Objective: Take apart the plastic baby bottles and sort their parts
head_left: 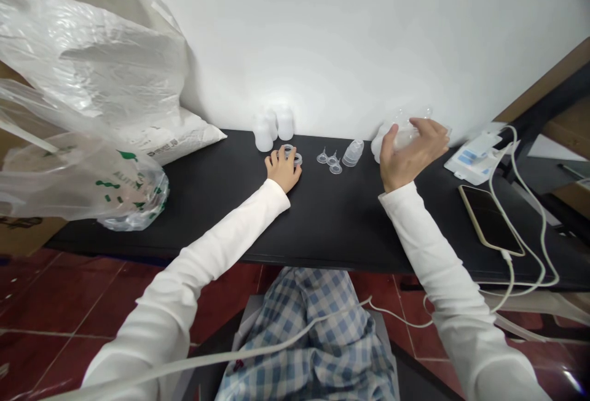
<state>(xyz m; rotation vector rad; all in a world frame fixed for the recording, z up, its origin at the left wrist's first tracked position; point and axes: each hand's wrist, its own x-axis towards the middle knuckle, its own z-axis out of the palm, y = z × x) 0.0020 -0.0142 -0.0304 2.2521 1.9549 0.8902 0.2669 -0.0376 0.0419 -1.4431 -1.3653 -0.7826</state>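
My left hand (283,168) rests on the black table (221,210), its fingertips curled over a clear plastic ring (292,154). My right hand (410,155) is raised and shut around a transparent plastic piece (402,125), whose exact shape is hard to tell. A white cup-like part (377,146) stands just behind that hand. Between my hands lie several small clear silicone valves (329,159) and a stack of clear cones (353,154). Two white bottles (263,133) stand against the wall behind my left hand.
Large plastic bags (83,63) hang over the table's left end, beside a white sack (179,139). On the right lie a phone (491,219), a flat blister package (474,158) and a white tube (520,222). The tube crosses my checked lap (313,333).
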